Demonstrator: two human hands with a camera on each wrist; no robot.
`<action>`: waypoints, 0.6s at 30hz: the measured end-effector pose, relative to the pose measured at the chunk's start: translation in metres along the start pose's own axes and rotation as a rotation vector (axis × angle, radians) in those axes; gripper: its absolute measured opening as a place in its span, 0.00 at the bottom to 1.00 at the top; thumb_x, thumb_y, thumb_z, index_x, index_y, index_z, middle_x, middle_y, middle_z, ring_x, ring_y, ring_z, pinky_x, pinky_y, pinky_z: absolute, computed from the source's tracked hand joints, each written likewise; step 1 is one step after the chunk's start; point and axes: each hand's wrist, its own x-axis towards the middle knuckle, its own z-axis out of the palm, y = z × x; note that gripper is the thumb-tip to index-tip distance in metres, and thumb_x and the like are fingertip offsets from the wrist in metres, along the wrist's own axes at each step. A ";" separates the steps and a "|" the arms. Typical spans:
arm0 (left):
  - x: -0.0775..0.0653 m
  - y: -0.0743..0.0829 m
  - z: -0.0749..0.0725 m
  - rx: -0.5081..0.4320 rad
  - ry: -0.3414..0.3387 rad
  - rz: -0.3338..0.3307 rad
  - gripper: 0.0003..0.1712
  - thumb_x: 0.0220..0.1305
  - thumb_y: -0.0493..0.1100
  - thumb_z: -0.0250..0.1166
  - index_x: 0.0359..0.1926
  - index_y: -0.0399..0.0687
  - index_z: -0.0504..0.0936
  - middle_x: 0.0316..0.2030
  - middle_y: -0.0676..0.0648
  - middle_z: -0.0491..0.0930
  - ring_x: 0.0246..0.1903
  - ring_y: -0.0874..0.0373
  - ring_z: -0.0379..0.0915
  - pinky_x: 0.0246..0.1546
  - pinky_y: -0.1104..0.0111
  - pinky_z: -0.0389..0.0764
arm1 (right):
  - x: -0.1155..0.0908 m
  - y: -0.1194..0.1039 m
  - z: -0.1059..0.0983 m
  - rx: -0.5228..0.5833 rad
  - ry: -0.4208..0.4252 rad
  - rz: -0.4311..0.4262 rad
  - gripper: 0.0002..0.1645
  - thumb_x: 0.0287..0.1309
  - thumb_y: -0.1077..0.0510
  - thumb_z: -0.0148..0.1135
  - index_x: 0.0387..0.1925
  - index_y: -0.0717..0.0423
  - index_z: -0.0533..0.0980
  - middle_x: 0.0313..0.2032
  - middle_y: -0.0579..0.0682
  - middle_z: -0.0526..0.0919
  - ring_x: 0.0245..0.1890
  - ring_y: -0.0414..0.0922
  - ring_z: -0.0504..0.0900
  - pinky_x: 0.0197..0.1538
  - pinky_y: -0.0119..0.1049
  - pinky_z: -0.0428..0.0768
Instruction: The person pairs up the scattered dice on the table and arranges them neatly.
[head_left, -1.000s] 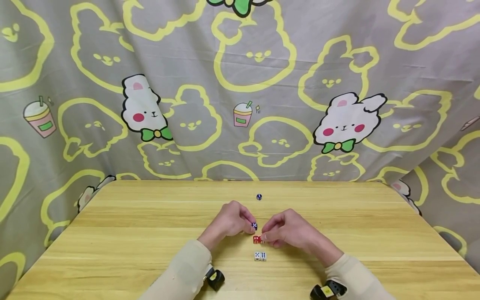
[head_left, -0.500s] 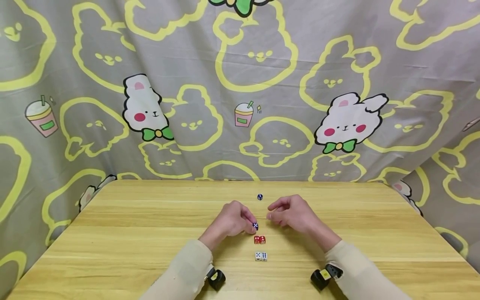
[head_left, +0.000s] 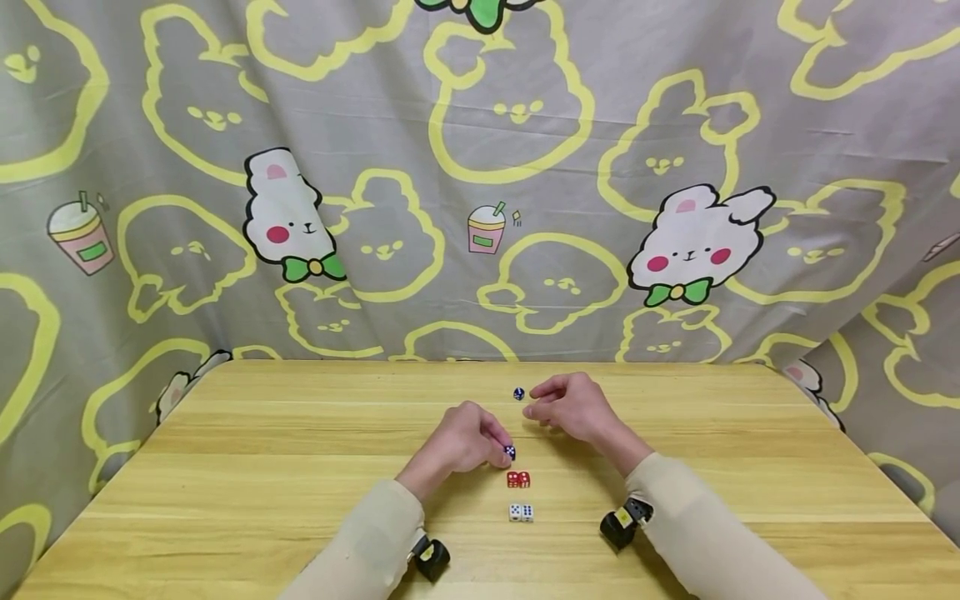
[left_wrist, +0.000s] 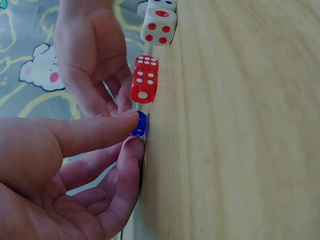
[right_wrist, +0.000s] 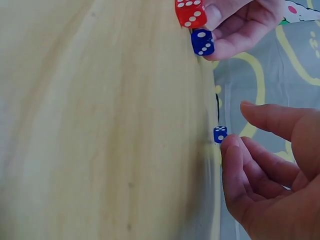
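Between thumb and fingers my left hand (head_left: 467, 440) pinches a blue die (head_left: 510, 452) with white dots, down at the tabletop. Farther back lies a second blue die (head_left: 519, 393). My right hand (head_left: 576, 407) is just right of that one, thumb and fingers apart around nothing; the right wrist view shows its fingertips close by the far blue die (right_wrist: 220, 134). Two red dice (head_left: 518, 479) sit side by side in front of the left hand's die. Nearer me, two white dice (head_left: 521, 512) form another side-by-side pair.
The wooden table (head_left: 262, 467) ends at a grey patterned curtain (head_left: 525, 183) behind it, with more curtain at both sides. Black wrist cameras (head_left: 431, 558) are strapped over both sleeves.
My right hand has left the red dice and moved back across the table to beside the far blue die. The left hand has stayed with its blue die.
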 end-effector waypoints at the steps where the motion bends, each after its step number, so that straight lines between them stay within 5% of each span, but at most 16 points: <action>1: 0.000 0.000 0.000 -0.002 0.000 0.002 0.08 0.53 0.32 0.81 0.31 0.45 0.90 0.25 0.51 0.87 0.29 0.57 0.78 0.35 0.68 0.75 | 0.001 0.000 0.001 -0.002 0.006 0.006 0.21 0.58 0.57 0.80 0.51 0.60 0.86 0.38 0.53 0.90 0.32 0.45 0.86 0.35 0.36 0.84; 18: 0.001 0.000 0.000 -0.003 -0.001 -0.010 0.08 0.54 0.32 0.81 0.30 0.46 0.90 0.25 0.51 0.87 0.29 0.58 0.78 0.35 0.69 0.74 | 0.019 -0.003 0.008 -0.109 0.066 0.052 0.20 0.55 0.55 0.81 0.47 0.59 0.87 0.34 0.52 0.89 0.32 0.44 0.85 0.34 0.32 0.79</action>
